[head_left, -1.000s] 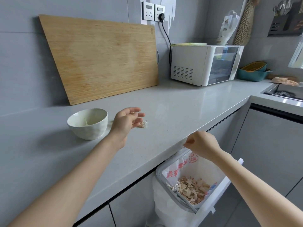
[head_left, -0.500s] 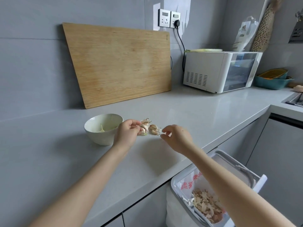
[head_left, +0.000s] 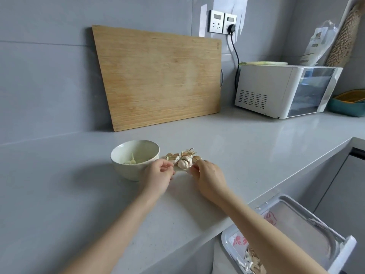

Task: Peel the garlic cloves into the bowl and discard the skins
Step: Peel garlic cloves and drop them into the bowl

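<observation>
1. My left hand [head_left: 159, 176] hovers over the table [head_left: 246, 147], just right of the bowl [head_left: 126, 172] and partly in front of its near right wall.
2. Its fingers [head_left: 167, 167] are curled inward with the tips drawn close together at the left edge of the garlic pile. I cannot tell whether anything is pinched between them.
3. My right hand [head_left: 210, 178] comes in from the near right, knuckles up.
4. Its fingers [head_left: 197, 166] are bent, and the tips touch the right side of the pile. The grip itself is hidden under the hand, so I cannot tell whether they pinch a clove.
5. The unpeeled garlic cloves [head_left: 184, 159] lie in a small cluster on the table, just right of the bowl and between my two hands, with papery husks sticking up at the far side.
6. The pale bowl stands upright, and one peeled clove [head_left: 132, 161] lies inside against its left wall.
7. Skins [head_left: 253, 261] lie in the lined bin [head_left: 296, 218], which is pulled out below the table edge at the near right, partly covered by my right forearm.
8. A wooden cutting board [head_left: 158, 76] leans against the far wall, and a white appliance [head_left: 264, 89] stands to its right.
</observation>
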Motion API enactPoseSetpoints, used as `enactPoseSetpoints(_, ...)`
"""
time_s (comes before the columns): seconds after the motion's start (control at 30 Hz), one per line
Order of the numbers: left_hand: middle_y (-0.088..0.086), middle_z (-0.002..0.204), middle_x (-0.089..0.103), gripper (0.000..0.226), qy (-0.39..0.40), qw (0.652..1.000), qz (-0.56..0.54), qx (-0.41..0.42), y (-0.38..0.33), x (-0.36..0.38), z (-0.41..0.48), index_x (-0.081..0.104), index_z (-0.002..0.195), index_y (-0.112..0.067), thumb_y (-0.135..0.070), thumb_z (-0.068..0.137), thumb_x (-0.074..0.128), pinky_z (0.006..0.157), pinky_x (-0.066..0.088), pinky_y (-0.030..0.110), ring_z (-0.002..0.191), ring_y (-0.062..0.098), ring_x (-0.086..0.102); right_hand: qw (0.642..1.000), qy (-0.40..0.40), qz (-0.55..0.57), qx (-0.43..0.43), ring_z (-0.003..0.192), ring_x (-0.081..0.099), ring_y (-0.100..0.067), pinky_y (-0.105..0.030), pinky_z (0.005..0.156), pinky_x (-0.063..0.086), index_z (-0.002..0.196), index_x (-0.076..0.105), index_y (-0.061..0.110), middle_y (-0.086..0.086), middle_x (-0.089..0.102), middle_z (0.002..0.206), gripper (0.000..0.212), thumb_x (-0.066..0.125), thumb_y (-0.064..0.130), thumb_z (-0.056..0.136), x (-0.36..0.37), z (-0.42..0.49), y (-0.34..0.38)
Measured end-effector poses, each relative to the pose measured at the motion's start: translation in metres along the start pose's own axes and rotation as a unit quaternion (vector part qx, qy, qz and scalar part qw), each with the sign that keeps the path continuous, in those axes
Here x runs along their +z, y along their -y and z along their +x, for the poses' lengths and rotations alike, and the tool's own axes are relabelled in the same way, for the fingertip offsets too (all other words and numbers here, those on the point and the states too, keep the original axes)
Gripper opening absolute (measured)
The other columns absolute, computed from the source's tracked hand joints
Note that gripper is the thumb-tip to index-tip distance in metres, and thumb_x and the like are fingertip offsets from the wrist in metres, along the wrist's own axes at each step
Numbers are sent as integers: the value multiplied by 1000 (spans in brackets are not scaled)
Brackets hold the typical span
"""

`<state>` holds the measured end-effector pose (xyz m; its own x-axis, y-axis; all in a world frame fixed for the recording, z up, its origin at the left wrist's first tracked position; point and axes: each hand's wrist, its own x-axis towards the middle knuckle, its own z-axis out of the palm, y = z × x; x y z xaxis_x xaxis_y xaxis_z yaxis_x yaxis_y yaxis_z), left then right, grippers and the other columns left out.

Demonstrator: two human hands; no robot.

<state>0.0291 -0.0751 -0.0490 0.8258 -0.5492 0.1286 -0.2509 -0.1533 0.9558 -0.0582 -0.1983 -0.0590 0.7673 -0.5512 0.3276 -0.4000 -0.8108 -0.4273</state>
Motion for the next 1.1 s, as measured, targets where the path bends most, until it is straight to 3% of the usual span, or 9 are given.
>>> enactPoseSetpoints(0.1,-3,68,62,19,31,999,25,31,5,2,-3,59,76,-21,-18,93,54,66,43,28,63,12,57,979,40,201,3,64,53,-9,-26,63,40,78,54,15,7,61,72,24,44,20,98,-5,-13,11)
enactPoseSetpoints(0.17,-5,64,62,21,48,997,33,51,5,3,-4,61,73,-20,-25,93,55,63,43,26,56,4,56,955,56,291,1,51,48,-2,-18,56,40,75,56,17,8,59,65,24,47,14,97,-7,-20,17)
enactPoseSetpoints(0.4,-8,55,53,33,45,987,107,110,5,4,-7,54,62,-20,-26,94,52,55,35,23,48,0,46,878,64,474,38,54,51,-11,-24,58,46,89,66,4,1,64,67,11,56,7,93,-7,-22,12)
enactPoseSetpoints(0.57,-6,51,46,37,-13,983,119,136,5,2,-7,50,59,-19,-23,96,48,51,30,20,49,6,42,921,47,386,13,46,43,-3,-19,51,36,70,64,11,9,59,54,25,60,24,91,-8,-26,17)
enactPoseSetpoints(0.67,-7,55,53,33,18,993,63,101,2,6,-11,57,67,-15,-24,97,48,55,36,23,53,7,46,921,31,387,17,50,41,-11,-30,54,34,67,64,11,-1,59,59,29,59,26,91,-9,-28,16)
enactPoseSetpoints(0.73,-10,56,58,25,53,995,-9,87,-1,10,-16,60,74,-12,-20,96,50,53,37,15,53,2,51,925,28,379,16,54,41,-15,-33,56,32,67,64,9,-3,58,60,34,57,30,93,-9,-29,15)
enactPoseSetpoints(0.83,-7,53,54,19,69,988,-131,40,-4,11,-16,60,76,-5,-11,93,53,45,34,13,46,4,45,923,29,383,6,55,45,-11,-27,56,36,76,65,7,6,61,59,32,49,26,97,-8,-30,16)
enactPoseSetpoints(0.93,0,50,48,22,100,963,-246,-47,-6,6,-11,57,74,-2,-15,91,56,39,29,15,43,8,41,930,-11,366,-24,53,48,-1,-18,58,38,80,65,11,12,61,62,25,48,16,97,-7,-31,15)
enactPoseSetpoints(1.1,2,52,46,28,161,943,-274,-101,-9,1,-9,55,73,-1,-24,89,56,36,29,14,42,8,41,938,-70,335,-61,64,57,-3,-18,64,46,87,69,22,16,64,70,20,55,8,92,-7,-35,14)
